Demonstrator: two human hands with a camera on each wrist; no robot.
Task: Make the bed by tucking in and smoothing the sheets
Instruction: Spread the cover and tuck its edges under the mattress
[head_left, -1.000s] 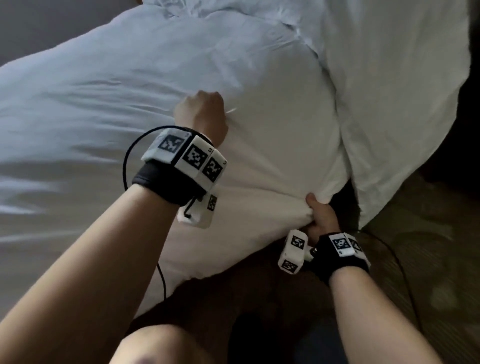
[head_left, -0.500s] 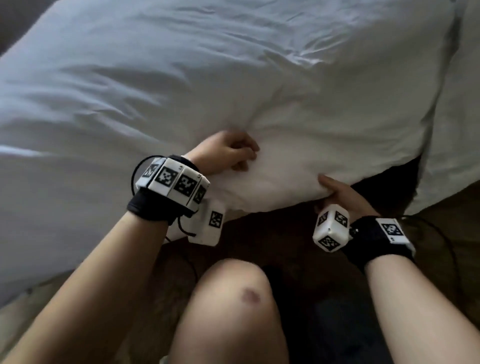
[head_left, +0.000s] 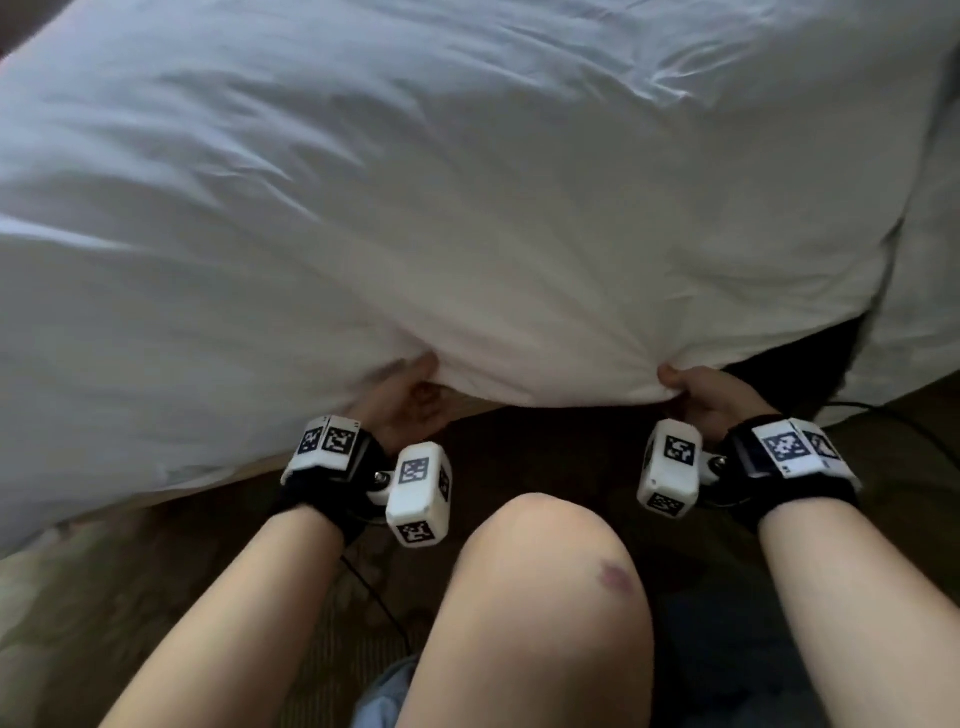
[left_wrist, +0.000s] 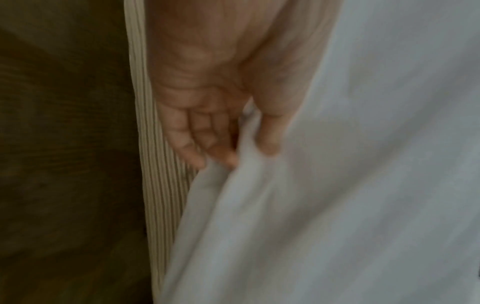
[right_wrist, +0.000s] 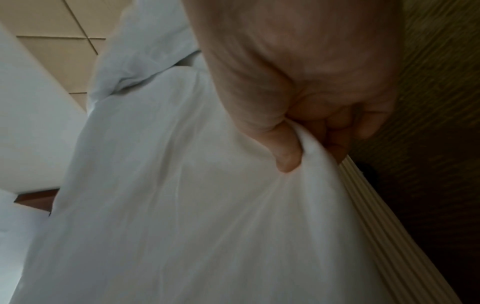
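White sheet (head_left: 467, 218) fills the upper frame, its lower edge hanging at centre where both hands take it. Left hand (head_left: 400, 400) pinches the edge, thumb on top and fingers (left_wrist: 207, 142) under; right hand (head_left: 701, 395) grips a bunched fold the same way, thumb (right_wrist: 285, 152) pressed into the cloth. Ribbed beige bed base (left_wrist: 161, 185) lies just beside both grips, a bare knee (head_left: 540, 571) below.

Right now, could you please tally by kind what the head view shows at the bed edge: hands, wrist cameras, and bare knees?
Hands: 2, the left hand and the right hand, each gripping the white sheet
Wrist cameras: 2
Bare knees: 1
Total: 5
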